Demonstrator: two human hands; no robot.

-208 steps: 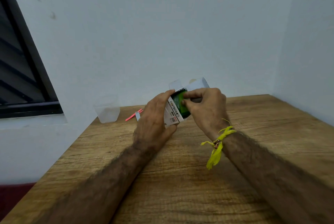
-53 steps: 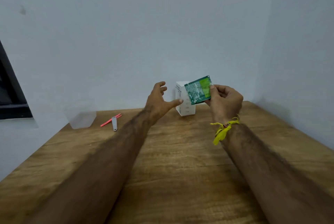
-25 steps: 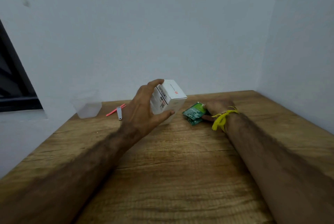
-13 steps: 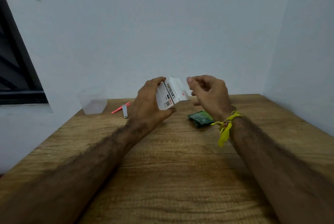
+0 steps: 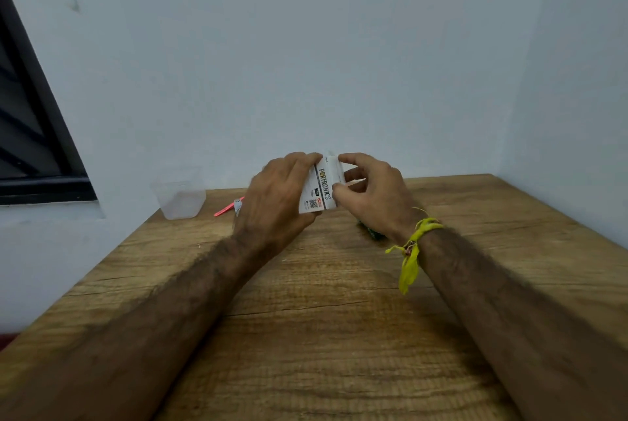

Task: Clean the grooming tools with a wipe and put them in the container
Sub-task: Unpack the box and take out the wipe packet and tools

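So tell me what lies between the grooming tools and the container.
Nothing visible: the pink tool and the metal tool lie on the table just right of the clear container, with only bare wood between.

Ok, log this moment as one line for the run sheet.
both hands grip white box above table | left hand | right hand | green packet on table | container, tools untouched

The bench (image 5: pixel 333 335) is a wood-grain surface set into a corner between two pale walls. A clear tub (image 5: pixel 179 195) stands at its far left edge against the wall. Just right of the tub lie a pink stick (image 5: pixel 226 208) and a small metal tool (image 5: pixel 238 206), touching. A green sachet (image 5: pixel 373 232) lies mid-bench, mostly hidden.
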